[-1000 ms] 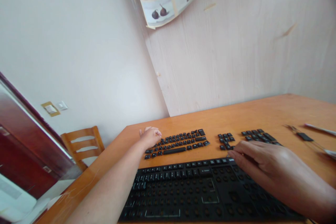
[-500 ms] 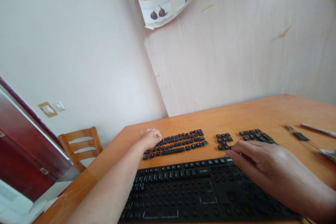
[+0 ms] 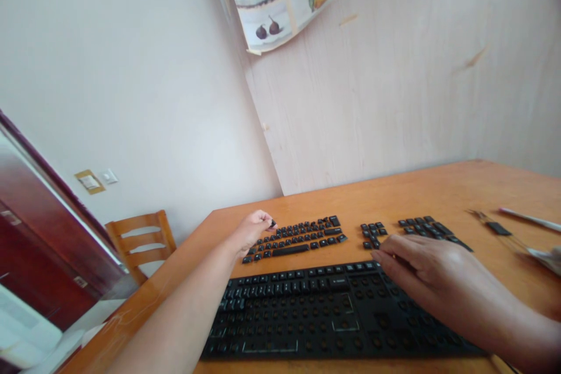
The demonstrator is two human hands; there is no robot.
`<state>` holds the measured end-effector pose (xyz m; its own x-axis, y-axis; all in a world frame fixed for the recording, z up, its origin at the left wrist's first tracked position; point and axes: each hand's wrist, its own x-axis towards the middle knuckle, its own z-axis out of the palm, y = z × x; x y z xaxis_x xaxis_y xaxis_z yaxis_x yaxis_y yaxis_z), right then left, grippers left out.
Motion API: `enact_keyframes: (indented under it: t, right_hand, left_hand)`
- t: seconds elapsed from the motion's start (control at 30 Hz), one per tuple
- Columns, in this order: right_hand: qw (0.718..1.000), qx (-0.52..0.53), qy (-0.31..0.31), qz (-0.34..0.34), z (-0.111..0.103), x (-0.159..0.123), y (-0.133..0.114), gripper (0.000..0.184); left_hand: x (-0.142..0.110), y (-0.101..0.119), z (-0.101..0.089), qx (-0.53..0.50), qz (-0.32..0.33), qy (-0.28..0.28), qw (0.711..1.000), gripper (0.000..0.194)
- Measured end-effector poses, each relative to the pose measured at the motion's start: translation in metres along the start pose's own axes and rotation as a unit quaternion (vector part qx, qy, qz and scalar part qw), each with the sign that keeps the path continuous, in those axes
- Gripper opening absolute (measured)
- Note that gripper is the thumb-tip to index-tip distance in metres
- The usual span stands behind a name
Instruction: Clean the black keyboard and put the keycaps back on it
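My left hand reaches past the keyboard and pinches a small black keycap between thumb and fingertips. Just below it, several loose keycaps lie in rows, with a long spacebar cap in front. The black keyboard lies nearest me; its upper rows carry caps, while lower rows show bare key posts. My right hand is over the keyboard's far right edge, thumb and fingers pressed together. What lies between those fingertips, if anything, is hidden.
More loose keycaps form a small group and a number-pad group beyond my right hand. A black-handled wire tool and a white stick lie at right. A wooden chair stands past the table's left edge.
My left hand has lifted slightly and turned, and a keycap now shows in its fingertips. My right hand stays nearly in place. The camera view has shifted a little.
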<state>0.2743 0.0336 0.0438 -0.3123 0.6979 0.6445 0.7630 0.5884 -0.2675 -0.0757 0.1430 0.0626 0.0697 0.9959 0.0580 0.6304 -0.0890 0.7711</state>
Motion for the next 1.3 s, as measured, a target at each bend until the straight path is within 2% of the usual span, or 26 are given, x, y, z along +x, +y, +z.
enact_keyframes:
  t: [0.07, 0.17, 0.27, 0.37, 0.47, 0.57, 0.67, 0.8, 0.97, 1.07, 1.3]
  right_hand:
    - [0.999, 0.005, -0.049, -0.002, 0.001, 0.001, -0.003, 0.030]
    - [0.996, 0.034, -0.082, -0.002, 0.004, 0.001, -0.009, 0.027]
    - [0.994, 0.075, -0.078, 0.002, 0.008, 0.002, -0.014, 0.024]
    - [0.989, 0.123, -0.076, 0.010, 0.008, 0.002, -0.018, 0.030]
    - [0.980, 0.174, -0.092, 0.002, 0.006, 0.001, -0.023, 0.036]
    - [0.969, 0.219, -0.113, -0.029, 0.004, 0.001, -0.028, 0.033]
    - [0.953, 0.264, -0.137, -0.060, 0.004, 0.002, -0.033, 0.020]
    - [0.942, 0.304, -0.128, -0.062, 0.004, 0.002, -0.037, 0.019]
    - [0.964, 0.248, -0.083, -0.048, 0.005, 0.000, -0.037, 0.013]
    - [0.975, 0.203, -0.079, -0.041, 0.006, -0.001, -0.036, 0.012]
    - [0.974, 0.198, -0.088, -0.062, 0.007, -0.001, -0.037, 0.015]
  left_hand:
    - [-0.014, 0.015, 0.009, -0.132, 0.000, -0.049, 0.990, 0.020]
    - [-0.034, 0.036, 0.027, -0.214, 0.014, -0.119, 0.969, 0.029]
    - [-0.052, 0.054, 0.046, -0.225, 0.031, -0.174, 0.958, 0.030]
    - [-0.067, 0.068, 0.059, -0.242, 0.048, -0.209, 0.946, 0.031]
    - [-0.081, 0.076, 0.068, -0.262, 0.045, -0.244, 0.933, 0.037]
    - [-0.091, 0.080, 0.075, -0.271, 0.052, -0.266, 0.924, 0.041]
    - [-0.098, 0.082, 0.080, -0.280, 0.053, -0.272, 0.919, 0.044]
    - [-0.105, 0.086, 0.084, -0.298, 0.045, -0.262, 0.917, 0.043]
    - [-0.114, 0.089, 0.089, -0.342, 0.031, -0.204, 0.917, 0.029]
    - [-0.120, 0.088, 0.092, -0.343, 0.034, -0.171, 0.923, 0.022]
    - [-0.129, 0.084, 0.098, -0.325, 0.045, -0.129, 0.936, 0.015]
